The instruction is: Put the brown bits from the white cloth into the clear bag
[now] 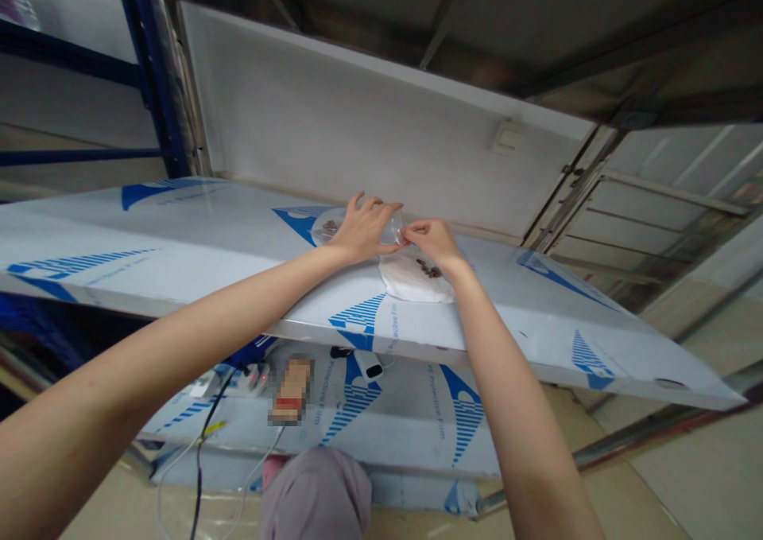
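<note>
Observed 2 hands (396,238) close together above the surface (513,325), which was covered in white protective film (196,222) printed in blue. Left hand (361,230) and right hand (432,242) each pinched a small clear plastic piece (396,228) between the fingertips, holding it up at the middle of the pair; exact form of the piece could not be determined. Directly below the right hand lay a crumpled white tissue (414,279) bearing several small brown bits (427,267). Just beside the left hand sat a round clear dish (327,226), with similar brown matter inside, partly hidden behind the hand. Behind the surface stood a white wall panel (358,102) with a switch plate (506,136), and a blue rack upright (155,87) stood to the left. On a lower shelf (411,437) lay a power strip (253,379), a white device (368,365), and black and white cables (208,437). 1 item on that shelf (292,389) was pixelated and could not be identified.
</note>
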The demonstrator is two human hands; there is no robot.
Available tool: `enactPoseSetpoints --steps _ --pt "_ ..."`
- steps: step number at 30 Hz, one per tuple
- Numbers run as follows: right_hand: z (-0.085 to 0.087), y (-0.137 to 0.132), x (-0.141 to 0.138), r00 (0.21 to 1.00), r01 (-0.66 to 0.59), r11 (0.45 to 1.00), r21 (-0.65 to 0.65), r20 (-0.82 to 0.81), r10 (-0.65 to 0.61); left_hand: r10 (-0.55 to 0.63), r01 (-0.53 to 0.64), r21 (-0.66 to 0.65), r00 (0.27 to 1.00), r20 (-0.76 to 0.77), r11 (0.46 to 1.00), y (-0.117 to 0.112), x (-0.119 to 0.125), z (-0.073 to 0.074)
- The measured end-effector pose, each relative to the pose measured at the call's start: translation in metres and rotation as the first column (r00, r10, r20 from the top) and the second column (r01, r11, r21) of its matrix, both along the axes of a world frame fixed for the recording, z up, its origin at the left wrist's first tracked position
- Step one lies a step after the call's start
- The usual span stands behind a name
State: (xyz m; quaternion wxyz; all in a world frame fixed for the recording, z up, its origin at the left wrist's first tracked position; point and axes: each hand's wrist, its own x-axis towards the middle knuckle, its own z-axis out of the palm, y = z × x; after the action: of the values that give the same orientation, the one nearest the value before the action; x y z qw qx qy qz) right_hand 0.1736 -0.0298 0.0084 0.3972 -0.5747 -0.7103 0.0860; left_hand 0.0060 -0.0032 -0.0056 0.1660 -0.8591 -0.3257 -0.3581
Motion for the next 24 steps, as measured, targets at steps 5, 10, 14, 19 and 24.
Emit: enactPoseSetpoints --steps 5,10,14,19,24 --pt "0.005 -0.001 0.016 0.999 -0.024 0.993 -0.112 -0.023 0.021 -0.019 0.018 0.034 1.0 0.012 0.999 0.004 -0.001 0.0" --pt "0.012 -0.007 0.056 0.975 0.206 0.969 -0.138 0.119 -0.19 -0.043 0.042 0.047 0.999 0.02 0.998 0.007 -0.005 0.0" --pt "0.011 -0.012 0.075 0.966 0.102 0.922 -0.373 0.257 -0.003 -0.066 0.065 0.029 0.998 0.02 0.997 0.004 -0.004 0.001" --pt "0.01 -0.016 0.076 0.938 0.104 0.869 -0.484 0.339 0.076 -0.075 0.075 0.019 0.997 0.003 0.997 0.002 -0.004 0.003" --pt "0.01 -0.017 0.071 0.912 0.162 0.846 -0.508 0.404 0.069 -0.075 0.075 0.005 0.997 -0.026 0.997 0.003 -0.005 0.002"
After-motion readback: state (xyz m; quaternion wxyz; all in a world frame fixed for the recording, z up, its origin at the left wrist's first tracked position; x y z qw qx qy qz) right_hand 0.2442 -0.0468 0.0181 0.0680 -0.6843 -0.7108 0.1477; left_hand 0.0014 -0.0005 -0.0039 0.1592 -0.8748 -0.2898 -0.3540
